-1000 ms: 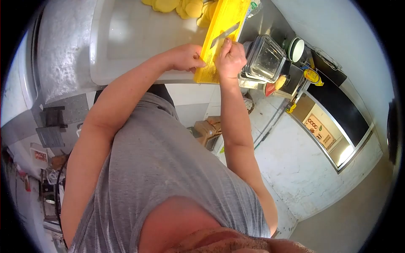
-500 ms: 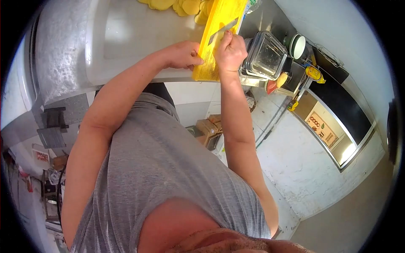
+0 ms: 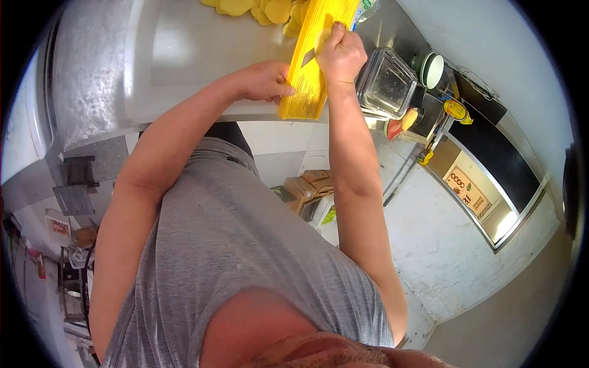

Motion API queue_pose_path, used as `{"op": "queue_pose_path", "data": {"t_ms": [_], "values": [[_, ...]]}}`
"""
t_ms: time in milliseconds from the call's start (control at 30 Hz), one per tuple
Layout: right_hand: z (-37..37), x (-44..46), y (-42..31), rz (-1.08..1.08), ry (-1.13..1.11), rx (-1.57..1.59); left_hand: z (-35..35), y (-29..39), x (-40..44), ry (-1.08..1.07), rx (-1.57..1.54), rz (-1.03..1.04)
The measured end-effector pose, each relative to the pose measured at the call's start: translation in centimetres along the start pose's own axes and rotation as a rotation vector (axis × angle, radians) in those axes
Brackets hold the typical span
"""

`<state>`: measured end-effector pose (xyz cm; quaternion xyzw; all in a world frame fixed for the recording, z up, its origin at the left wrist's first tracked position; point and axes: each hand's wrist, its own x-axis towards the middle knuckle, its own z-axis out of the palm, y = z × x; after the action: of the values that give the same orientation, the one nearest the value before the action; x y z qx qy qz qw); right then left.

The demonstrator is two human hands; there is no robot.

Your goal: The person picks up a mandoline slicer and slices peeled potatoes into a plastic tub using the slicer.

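Note:
A yellow mandoline slicer (image 3: pixel 310 76) with a slanted metal blade lies tilted at the edge of a pale worktop. My left hand (image 3: pixel 268 81) grips its near end from the left side, thumb on top. My right hand (image 3: pixel 342 54) is closed over the slicer's surface, covering part of the blade; whatever is under its palm is hidden. Yellow slices that look like potato (image 3: pixel 270 10) are piled on the worktop (image 3: pixel 184 67), left of the slicer's far end.
Stacked clear rectangular containers (image 3: pixel 386 83) stand just right of my right hand. Beyond them are a white-and-green bowl (image 3: pixel 432 69) and a yellow bottle (image 3: pixel 457 111). Cardboard boxes (image 3: pixel 307 187) sit below, near the floor. A wall opening (image 3: pixel 491 196) is at the right.
My right hand has slid up along the slicer, away from my body, uncovering more of its near end. My left hand keeps its hold with hardly any movement.

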<state>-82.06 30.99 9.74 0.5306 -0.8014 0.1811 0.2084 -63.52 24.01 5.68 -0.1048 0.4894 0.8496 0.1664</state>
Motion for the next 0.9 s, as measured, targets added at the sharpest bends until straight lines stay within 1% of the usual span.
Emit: {"op": "queue_pose_path", "data": {"t_ms": [67,167,267,367,467,767,900], "values": [[0.0,-0.3,0.1,0.005,0.004,0.008,0.1,-0.1,-0.1,-0.013,0.006,0.012],[0.1,-0.1,0.0,-0.022,0.017,-0.008,0.3,-0.2,0.0,0.043,0.012,-0.021],[0.0,-0.1,-0.2,0.076,-0.012,0.002,0.0,-0.9,0.5,-0.012,-0.005,0.007],[0.1,-0.1,0.1,0.065,-0.047,-0.059,0.3,-1.2,0.6,0.061,-0.010,0.033],[0.4,-0.1,0.0,0.076,0.002,-0.043,0.1,-1.4,0.8,0.023,-0.023,0.018],[1.0,0.1,0.6,0.087,-0.024,-0.033,0.4,-0.6,0.1,0.057,-0.001,0.035],[1.2,0.2,0.6,0.093,-0.005,-0.038,0.1,-1.9,1.0,0.017,-0.025,0.036]]}}
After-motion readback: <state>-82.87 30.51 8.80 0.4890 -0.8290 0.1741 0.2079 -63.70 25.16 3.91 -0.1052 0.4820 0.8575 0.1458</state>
